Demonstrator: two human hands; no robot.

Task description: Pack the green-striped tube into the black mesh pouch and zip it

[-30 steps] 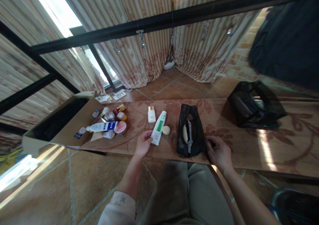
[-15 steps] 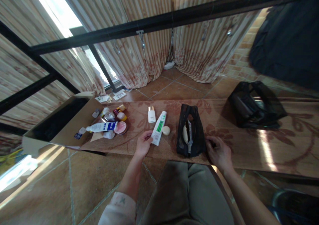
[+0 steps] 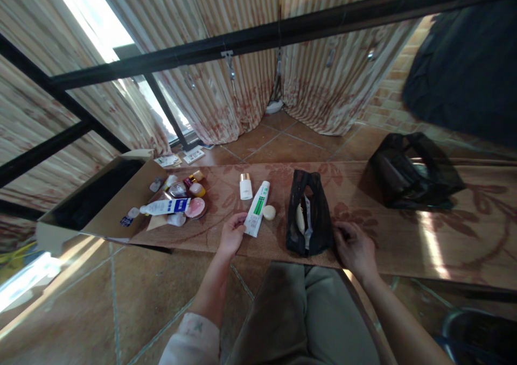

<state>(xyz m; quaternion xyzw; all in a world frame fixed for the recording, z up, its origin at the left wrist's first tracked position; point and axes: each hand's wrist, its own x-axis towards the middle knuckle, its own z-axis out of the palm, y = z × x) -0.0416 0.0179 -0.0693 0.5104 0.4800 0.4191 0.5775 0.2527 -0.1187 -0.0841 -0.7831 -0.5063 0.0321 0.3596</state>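
My left hand (image 3: 232, 234) has its thumb and fingers at the lower end of a white and green toothpaste tube (image 3: 257, 209), which lies slanted on the cloth-covered bench. Just right of the tube is a small cream-coloured round item (image 3: 269, 212). Behind the tube stands a white bottle with a gold cap (image 3: 245, 186). A black mesh bag (image 3: 319, 214) stands in front of my lap with its top open, and pale flat items (image 3: 301, 218) show inside. At the bag's lower right side, my right hand (image 3: 355, 246) is curled, with its fingertips against the mesh.
To the left, a cardboard box (image 3: 117, 198) lies beside a cluster of cosmetics, among them a blue and white tube (image 3: 167, 206) and a round pink compact (image 3: 196, 208). A second black mesh bag (image 3: 416, 174) stands at the right. A dark metal rail (image 3: 258, 39) crosses behind the bench.
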